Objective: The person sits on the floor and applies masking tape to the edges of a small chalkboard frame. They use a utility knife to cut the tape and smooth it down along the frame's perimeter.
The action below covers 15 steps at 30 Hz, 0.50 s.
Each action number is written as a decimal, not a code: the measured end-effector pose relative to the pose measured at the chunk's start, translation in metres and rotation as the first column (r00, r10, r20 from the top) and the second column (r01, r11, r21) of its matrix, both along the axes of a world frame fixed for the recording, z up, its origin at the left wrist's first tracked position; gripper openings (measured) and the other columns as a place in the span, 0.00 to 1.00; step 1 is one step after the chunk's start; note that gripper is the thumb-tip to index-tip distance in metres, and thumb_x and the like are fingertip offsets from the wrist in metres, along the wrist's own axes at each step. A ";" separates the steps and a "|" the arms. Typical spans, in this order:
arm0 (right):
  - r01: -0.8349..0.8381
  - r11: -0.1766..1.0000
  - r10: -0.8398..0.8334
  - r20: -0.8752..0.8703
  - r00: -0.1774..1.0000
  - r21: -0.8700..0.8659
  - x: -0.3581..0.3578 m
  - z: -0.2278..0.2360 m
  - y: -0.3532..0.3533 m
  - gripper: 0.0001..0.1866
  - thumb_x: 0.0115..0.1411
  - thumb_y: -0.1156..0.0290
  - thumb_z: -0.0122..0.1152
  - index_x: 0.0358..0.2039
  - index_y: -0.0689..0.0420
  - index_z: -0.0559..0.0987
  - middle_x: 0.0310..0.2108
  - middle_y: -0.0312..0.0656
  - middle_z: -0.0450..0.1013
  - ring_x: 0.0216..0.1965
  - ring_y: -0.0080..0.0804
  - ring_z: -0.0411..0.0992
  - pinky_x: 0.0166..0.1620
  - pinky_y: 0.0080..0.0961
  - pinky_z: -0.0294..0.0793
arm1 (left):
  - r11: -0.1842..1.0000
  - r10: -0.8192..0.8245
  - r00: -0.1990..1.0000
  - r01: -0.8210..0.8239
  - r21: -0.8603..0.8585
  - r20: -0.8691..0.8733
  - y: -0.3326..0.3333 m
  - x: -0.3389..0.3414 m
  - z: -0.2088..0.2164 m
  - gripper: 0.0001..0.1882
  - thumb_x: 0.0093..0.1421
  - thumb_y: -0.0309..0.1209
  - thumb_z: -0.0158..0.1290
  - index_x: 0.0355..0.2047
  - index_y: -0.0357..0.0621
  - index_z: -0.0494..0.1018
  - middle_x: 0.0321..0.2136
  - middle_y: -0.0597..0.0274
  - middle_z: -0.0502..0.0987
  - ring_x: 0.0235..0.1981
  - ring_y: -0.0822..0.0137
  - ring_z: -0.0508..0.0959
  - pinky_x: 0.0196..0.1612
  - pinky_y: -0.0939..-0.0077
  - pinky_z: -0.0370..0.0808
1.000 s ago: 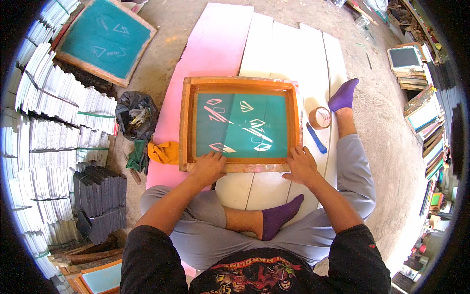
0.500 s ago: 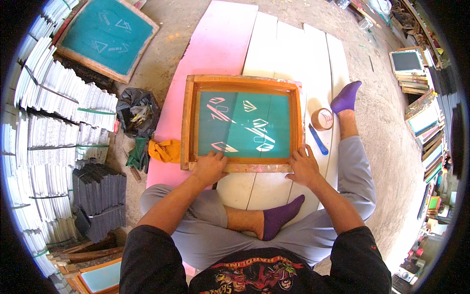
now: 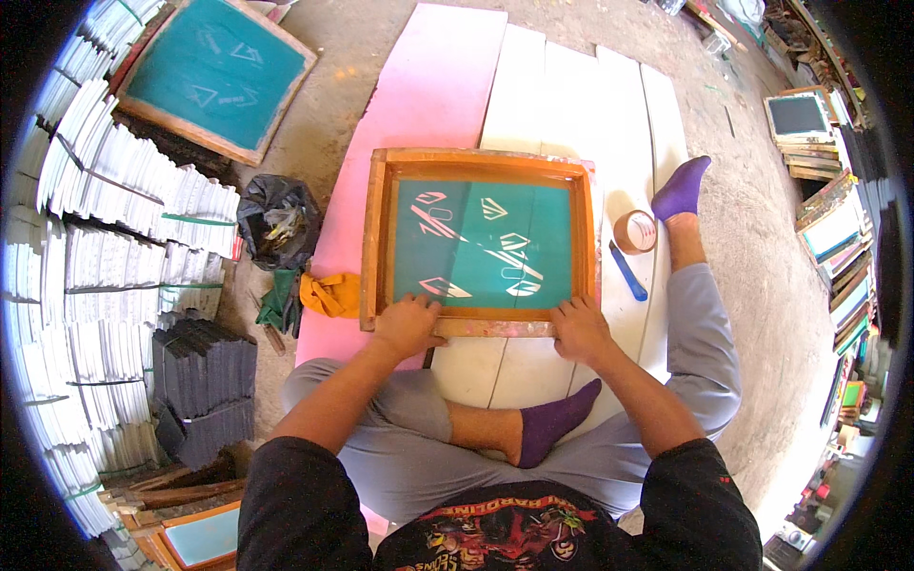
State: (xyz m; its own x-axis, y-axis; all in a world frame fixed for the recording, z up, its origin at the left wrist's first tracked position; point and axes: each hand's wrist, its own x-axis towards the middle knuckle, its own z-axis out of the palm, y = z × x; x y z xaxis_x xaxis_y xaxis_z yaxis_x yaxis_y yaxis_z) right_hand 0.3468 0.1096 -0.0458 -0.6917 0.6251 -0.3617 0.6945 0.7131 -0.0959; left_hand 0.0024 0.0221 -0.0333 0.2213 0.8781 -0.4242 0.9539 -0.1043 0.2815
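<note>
A wooden screen-printing frame point(image 3: 378, 238) with teal mesh and pale angular line designs lies on the boards in front of me. My left hand point(image 3: 407, 325) is closed over its near rail, left of the middle, fingers on top and thumb below. Toward the near right corner, my right hand point(image 3: 582, 330) grips the same rail, fingertips over the inner edge. To the right of the frame lie a roll of brown tape point(image 3: 623, 231) and a blue utility knife point(image 3: 628, 272). The undersides of both hands are hidden.
I sit on pink and white boards point(image 3: 433, 71). An orange cloth point(image 3: 329, 294) and a black plastic bag point(image 3: 271, 195) lie at the left. Tied stacks of white sheets point(image 3: 105, 257) line the left side. Another teal screen point(image 3: 214, 71) rests at the far left. More frames point(image 3: 798, 116) stand at the right.
My right hand has slid left along the near rail, away from the corner, and its fingers have closed on it. My left hand stays in place. The whole view has shifted slightly right.
</note>
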 end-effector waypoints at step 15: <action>0.011 0.964 -0.069 -0.211 0.975 -0.264 -0.183 -0.007 -0.037 0.29 0.42 0.59 0.74 0.42 0.63 0.77 0.42 0.52 0.74 0.49 0.52 0.73 0.51 0.45 0.76 | 0.710 0.681 0.688 -0.704 0.005 0.251 0.001 -0.099 -0.006 0.22 0.63 0.41 0.59 0.43 0.31 0.78 0.39 0.34 0.81 0.44 0.40 0.81 0.49 0.49 0.77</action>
State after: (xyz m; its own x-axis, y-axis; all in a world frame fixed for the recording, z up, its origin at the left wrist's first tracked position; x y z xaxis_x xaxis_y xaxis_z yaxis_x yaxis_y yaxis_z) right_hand 0.1637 0.0729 -0.0527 -0.7476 0.5586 -0.3593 0.6639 0.6152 -0.4252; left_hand -0.0967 0.0227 -0.0393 -0.3921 0.8504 -0.3508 0.6802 0.5247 0.5119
